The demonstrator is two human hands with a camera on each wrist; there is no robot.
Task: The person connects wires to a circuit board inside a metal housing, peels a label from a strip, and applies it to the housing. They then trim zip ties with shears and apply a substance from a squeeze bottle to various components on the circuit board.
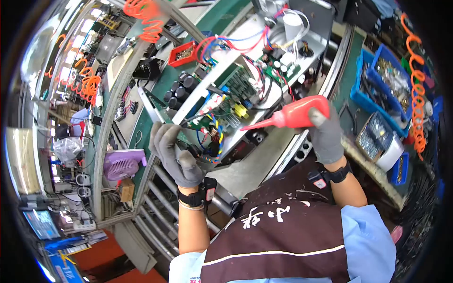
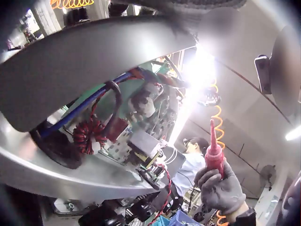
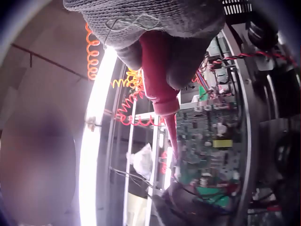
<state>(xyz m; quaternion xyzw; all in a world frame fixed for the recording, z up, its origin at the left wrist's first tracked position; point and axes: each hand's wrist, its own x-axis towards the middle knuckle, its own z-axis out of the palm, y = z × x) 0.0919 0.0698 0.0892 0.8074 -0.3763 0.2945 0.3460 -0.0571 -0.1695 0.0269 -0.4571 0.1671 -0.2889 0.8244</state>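
My right hand [image 1: 326, 137], in a grey glove, grips a red squeeze bottle [image 1: 302, 112] with a long thin nozzle. The nozzle points left, over the open metal chassis [image 1: 278, 89] and its green circuit board [image 3: 197, 132]. In the right wrist view the nozzle tip overlaps the near side of the board. My left hand [image 1: 175, 153], gloved too, holds the edge of a grey metal panel [image 2: 94, 66] at the chassis's near-left end. Twisted blue, yellow and black wires [image 1: 218, 137] and a red-wound coil [image 2: 88, 135] sit just inside that end.
Black cylindrical capacitors [image 1: 181, 87] and a red bin of small parts [image 1: 183, 54] stand beyond the chassis. On the right bench are blue bins [image 1: 361, 87] with screws and hardware. Orange coiled hoses [image 1: 416, 89] hang overhead; a purple fan [image 1: 123, 166] stands at left.
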